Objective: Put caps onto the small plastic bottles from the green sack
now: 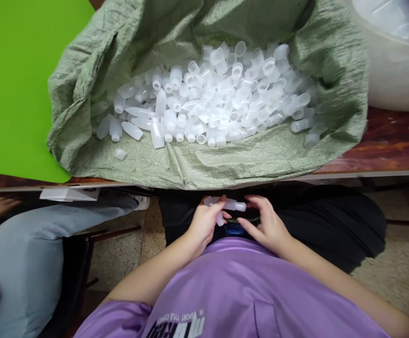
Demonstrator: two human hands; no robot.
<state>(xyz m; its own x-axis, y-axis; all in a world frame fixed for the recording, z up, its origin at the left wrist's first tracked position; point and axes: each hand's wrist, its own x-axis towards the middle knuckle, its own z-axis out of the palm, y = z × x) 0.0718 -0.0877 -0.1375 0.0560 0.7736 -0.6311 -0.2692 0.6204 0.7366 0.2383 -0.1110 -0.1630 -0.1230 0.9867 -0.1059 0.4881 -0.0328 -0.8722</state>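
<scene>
Over my lap, my left hand grips a small translucent plastic bottle that lies sideways, its narrow end toward the right. A second whitish plastic piece pokes down from the same fingers; its kind is partly hidden. Just right of the bottle's end is my right hand, thumb and fingers apart and nothing visible between them. On the table ahead, an open green woven sack holds a heap of similar translucent bottles and caps.
A bright green board covers the table's left side. At the back right stands a large whitish tub. The table edge runs between the sack and my lap. Another person's leg is at the left, near a white box.
</scene>
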